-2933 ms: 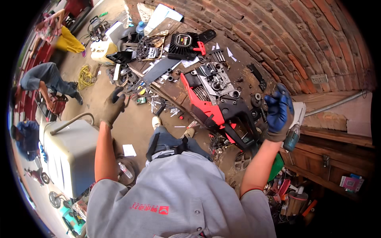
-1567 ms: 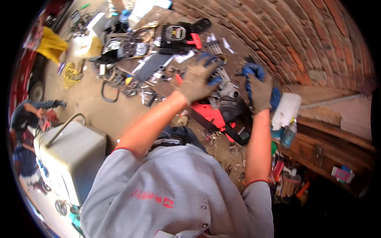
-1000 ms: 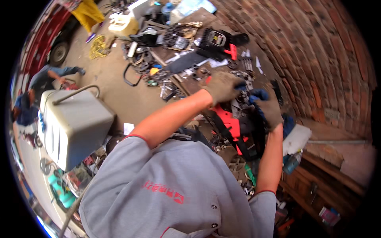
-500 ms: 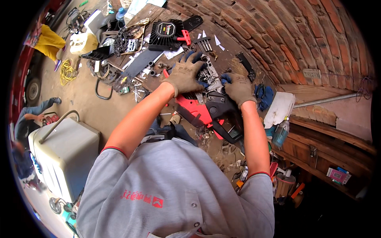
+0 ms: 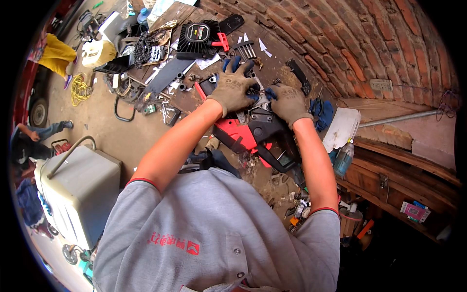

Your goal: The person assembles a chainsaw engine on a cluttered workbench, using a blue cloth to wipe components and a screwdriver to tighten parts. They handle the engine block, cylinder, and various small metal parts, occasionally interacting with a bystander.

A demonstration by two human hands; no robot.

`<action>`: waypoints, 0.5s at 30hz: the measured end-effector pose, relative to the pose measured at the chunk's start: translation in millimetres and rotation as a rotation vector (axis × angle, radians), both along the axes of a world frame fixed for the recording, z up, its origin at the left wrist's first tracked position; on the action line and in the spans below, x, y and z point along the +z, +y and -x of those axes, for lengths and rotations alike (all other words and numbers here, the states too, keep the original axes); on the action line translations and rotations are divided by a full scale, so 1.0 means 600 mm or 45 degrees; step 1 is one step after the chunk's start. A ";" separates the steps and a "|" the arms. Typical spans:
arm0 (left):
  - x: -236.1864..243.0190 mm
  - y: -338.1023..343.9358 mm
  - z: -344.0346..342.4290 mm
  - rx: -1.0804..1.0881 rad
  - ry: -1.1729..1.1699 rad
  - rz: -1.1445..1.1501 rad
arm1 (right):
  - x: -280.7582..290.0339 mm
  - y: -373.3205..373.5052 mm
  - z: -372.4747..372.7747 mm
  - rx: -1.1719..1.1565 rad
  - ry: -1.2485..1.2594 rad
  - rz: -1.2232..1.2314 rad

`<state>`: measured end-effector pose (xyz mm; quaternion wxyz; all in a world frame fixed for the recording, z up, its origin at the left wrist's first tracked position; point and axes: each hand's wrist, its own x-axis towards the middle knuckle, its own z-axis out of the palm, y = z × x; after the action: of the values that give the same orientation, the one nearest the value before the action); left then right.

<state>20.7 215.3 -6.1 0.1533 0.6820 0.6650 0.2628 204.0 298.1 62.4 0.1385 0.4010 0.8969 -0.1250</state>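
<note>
A red and black chainsaw body [image 5: 233, 131] lies on the cluttered wooden bench with its grey metal engine casing [image 5: 262, 104] exposed. My left hand [image 5: 232, 88], in a khaki and blue glove, rests over the casing with its upper fingers spread and its thumb on the metal. My right hand [image 5: 288, 103], gloved the same way, is closed at the casing's right side, fingertips pinched on something small that I cannot make out. Beyond them sit a black starter cover [image 5: 194, 40] with a red pull handle, a row of pins [image 5: 245, 48] and a dark flat plate [image 5: 165, 78].
A brick wall [image 5: 350, 48] borders the bench on the right, above a wooden ledge with a bottle [image 5: 343, 160]. A large pale plastic tank [image 5: 85, 194] stands left of me. Two people [image 5: 56, 61], one crouching [image 5: 36, 136], are at the far left among hoses, jugs and parts.
Both hands have moved from being raised apart onto the chainsaw's casing. Since half a second ago my right hand has edged inward toward my left, with its fingers bent on the metal.
</note>
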 end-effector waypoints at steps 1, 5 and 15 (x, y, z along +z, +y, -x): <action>0.000 -0.001 -0.002 -0.007 0.019 0.000 | 0.001 0.005 0.001 0.047 -0.010 -0.015; -0.006 0.001 -0.008 0.053 0.060 -0.049 | -0.002 0.024 0.002 0.139 -0.027 -0.020; -0.012 0.007 -0.011 0.051 0.082 -0.148 | 0.014 0.030 0.025 0.280 -0.241 0.009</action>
<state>27.4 219.7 -13.1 0.0868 0.6843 0.6668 0.2820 188.8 316.2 71.0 0.2368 0.3100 0.9178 -0.0736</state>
